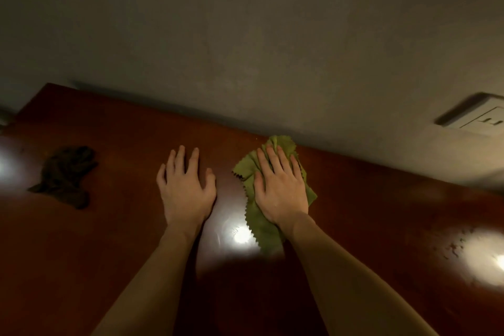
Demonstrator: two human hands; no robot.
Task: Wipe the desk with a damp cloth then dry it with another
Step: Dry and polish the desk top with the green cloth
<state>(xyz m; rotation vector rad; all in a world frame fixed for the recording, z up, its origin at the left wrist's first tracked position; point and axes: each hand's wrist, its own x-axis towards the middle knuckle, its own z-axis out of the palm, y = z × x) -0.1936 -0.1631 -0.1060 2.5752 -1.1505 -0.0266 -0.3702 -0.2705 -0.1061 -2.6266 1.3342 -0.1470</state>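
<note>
A green cloth (261,229) with zigzag edges lies on the dark red-brown desk (109,226), near the back edge by the wall. My right hand (281,188) presses flat on it with straight fingers. My left hand (185,188) rests flat on the bare desk just left of the cloth, fingers spread. A second, dark crumpled cloth (65,174) lies alone at the left of the desk, apart from both hands.
A grey wall (245,49) rises right behind the desk. A white wall socket (474,114) sits on the wall at the right. Bright light reflections show on the glossy desk top at the left, middle and right.
</note>
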